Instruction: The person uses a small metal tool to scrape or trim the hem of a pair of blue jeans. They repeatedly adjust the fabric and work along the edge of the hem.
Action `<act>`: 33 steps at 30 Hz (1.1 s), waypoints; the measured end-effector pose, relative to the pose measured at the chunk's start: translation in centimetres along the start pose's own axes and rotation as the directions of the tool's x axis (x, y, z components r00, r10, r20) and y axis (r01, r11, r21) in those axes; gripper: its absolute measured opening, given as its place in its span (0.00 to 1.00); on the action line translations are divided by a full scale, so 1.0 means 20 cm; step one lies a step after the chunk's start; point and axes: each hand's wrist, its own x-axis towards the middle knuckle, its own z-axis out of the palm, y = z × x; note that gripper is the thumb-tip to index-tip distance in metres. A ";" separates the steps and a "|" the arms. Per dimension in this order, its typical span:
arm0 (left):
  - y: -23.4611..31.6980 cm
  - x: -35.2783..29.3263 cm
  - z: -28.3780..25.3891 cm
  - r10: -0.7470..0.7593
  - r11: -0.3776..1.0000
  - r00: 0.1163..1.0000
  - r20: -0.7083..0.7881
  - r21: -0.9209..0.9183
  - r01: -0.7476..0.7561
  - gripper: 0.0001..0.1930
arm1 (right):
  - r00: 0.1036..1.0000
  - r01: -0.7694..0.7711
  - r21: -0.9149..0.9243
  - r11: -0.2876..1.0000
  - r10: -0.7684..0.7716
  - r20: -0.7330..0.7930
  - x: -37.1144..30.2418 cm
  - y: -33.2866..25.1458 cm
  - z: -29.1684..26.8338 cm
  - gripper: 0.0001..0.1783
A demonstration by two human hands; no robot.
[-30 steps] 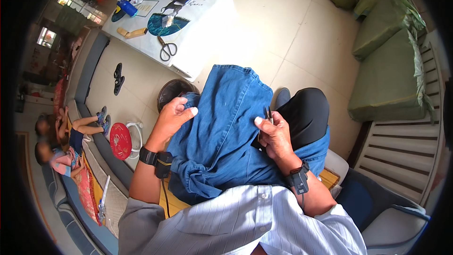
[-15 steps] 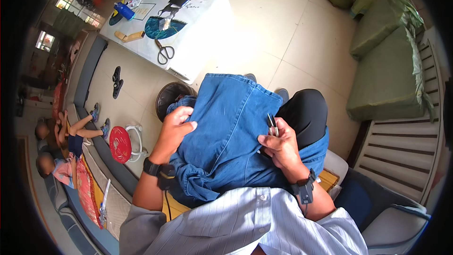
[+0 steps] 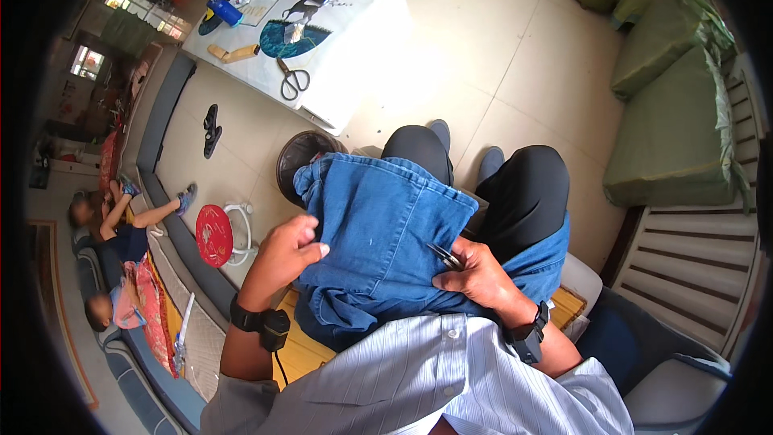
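Observation:
A pair of blue denim trousers [image 3: 362, 225] lies spread over my lap, with a stitched seam running down its panel and its hem edge facing away from me. My right hand [image 3: 477, 275] is closed around small dark thread snips [image 3: 444, 256], whose pointed blades stick out to the left over the denim. That hand rests against the cloth's right edge. My left hand [image 3: 283, 254] hovers beside the left edge of the denim, its fingers loosely curled and thumb apart, with nothing visible in it. A small pale thread or fleck shows on the cloth.
Ahead stands a white table [image 3: 362, 48] bearing large scissors [image 3: 293, 80] and a blue bottle [image 3: 225, 11]. A dark waste bin [image 3: 291, 167] is beyond the denim. At left are a red-topped stool [image 3: 214, 235] and two people on a sofa; a slatted bench [image 3: 684, 274] is at right.
My left hand has come off the denim and drawn back to the left. The cloth has dropped lower toward my lap, uncovering my left knee. The snips have tilted leftward in my right hand.

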 end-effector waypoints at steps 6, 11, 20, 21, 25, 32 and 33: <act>0.36 0.28 0.04 0.488 0.870 0.873 -0.003 0.074 -0.487 0.22 | 0.999 -0.021 -0.128 0.992 0.015 -0.042 -0.03 -0.04 0.02 0.26; 0.50 0.53 0.25 0.656 0.731 0.738 0.161 0.111 -0.674 0.24 | 0.998 0.008 -0.231 0.973 -0.021 -0.054 -0.05 0.05 0.01 0.23; 0.47 0.60 0.26 0.643 0.740 0.740 0.200 0.088 -0.667 0.13 | 1.000 0.008 -0.142 0.990 -0.012 -0.023 -0.04 0.01 0.00 0.31; 0.45 0.60 0.26 0.649 0.734 0.736 0.193 0.093 -0.672 0.12 | 1.000 0.013 -0.120 0.993 -0.015 -0.017 -0.04 0.00 0.00 0.34; 0.39 0.62 0.24 0.695 0.710 0.702 0.157 0.007 -0.704 0.09 | 1.000 0.001 -0.060 0.998 -0.001 0.014 -0.03 0.02 -0.02 0.37; 0.42 0.57 0.17 0.494 0.860 0.826 0.272 -0.296 -0.416 0.05 | 0.999 0.025 -0.046 0.999 -0.027 -0.031 -0.03 -0.01 -0.03 0.34; 0.43 0.56 0.16 0.482 0.862 0.828 0.286 -0.326 -0.389 0.05 | 0.999 0.020 -0.043 0.999 -0.022 -0.047 -0.03 -0.02 -0.03 0.32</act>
